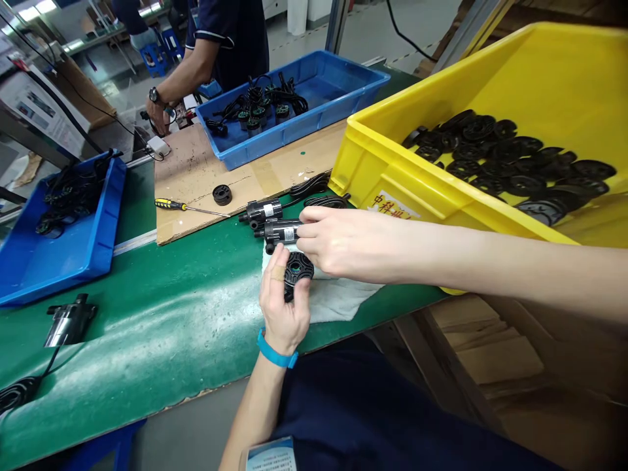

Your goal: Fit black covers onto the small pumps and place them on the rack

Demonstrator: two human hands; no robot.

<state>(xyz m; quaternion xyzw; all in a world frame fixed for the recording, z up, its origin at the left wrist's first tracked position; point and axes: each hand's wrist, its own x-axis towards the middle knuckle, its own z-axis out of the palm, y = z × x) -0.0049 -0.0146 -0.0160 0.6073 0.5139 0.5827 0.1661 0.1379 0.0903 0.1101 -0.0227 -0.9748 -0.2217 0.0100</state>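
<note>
My left hand (284,304), with a blue band at its wrist and a tan bandage on one finger, is wrapped round a black round pump part (299,267). Ribs and a centre hole show on the part's upward face. Right beside it, my right hand (331,241) has its fingers curled together; what they pinch, if anything, is hidden. Just beyond both hands lie two black cylindrical pumps (265,210) with white labels, the nearer one partly covered by my right hand. A white cloth (338,299) is spread under my hands on the green bench.
A yellow bin (392,163) of black round parts stands at the right. Blue trays (289,140) (105,229) hold corded parts. A screwdriver (171,205) and black ring (222,194) lie on cardboard. Another pump (71,320) sits left. A co-worker (220,52) works across the bench.
</note>
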